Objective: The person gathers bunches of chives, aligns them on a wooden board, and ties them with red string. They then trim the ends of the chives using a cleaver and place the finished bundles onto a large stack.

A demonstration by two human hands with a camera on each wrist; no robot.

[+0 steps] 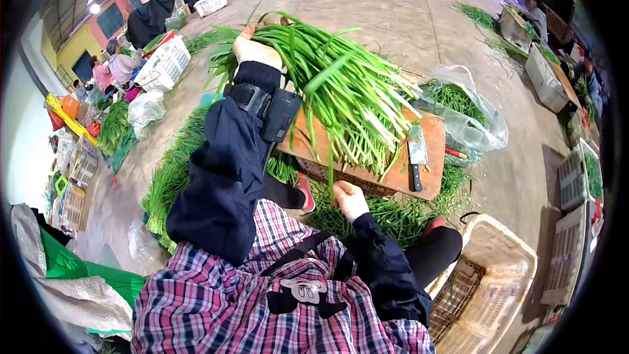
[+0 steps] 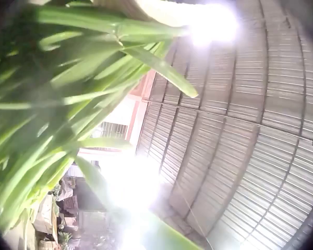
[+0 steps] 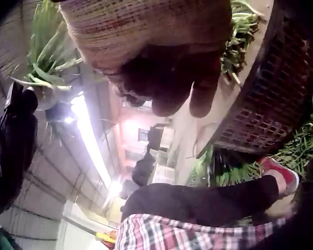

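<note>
A large bunch of long green stalks with pale ends (image 1: 347,92) is held up by the left hand (image 1: 259,44), its fingers partly hidden behind the leaves. The bunch fills the left side of the left wrist view (image 2: 57,109). Lower down, the right hand (image 1: 349,200) pinches the tip of one long leaf (image 1: 331,164) hanging from the bunch. Its fingers look dark in the right wrist view (image 3: 172,78), where the leaf cannot be made out. Under the bunch is a wooden board (image 1: 429,187), with a black-handled knife (image 1: 417,154) lying on it.
The board rests on a basket (image 3: 250,117). Right of it is a clear plastic bag of greens (image 1: 462,108); nearer stands a cream plastic crate (image 1: 517,249). Cut greens (image 1: 400,219) cover the floor below, and more stalks (image 1: 173,177) lie left. People and crates line both sides.
</note>
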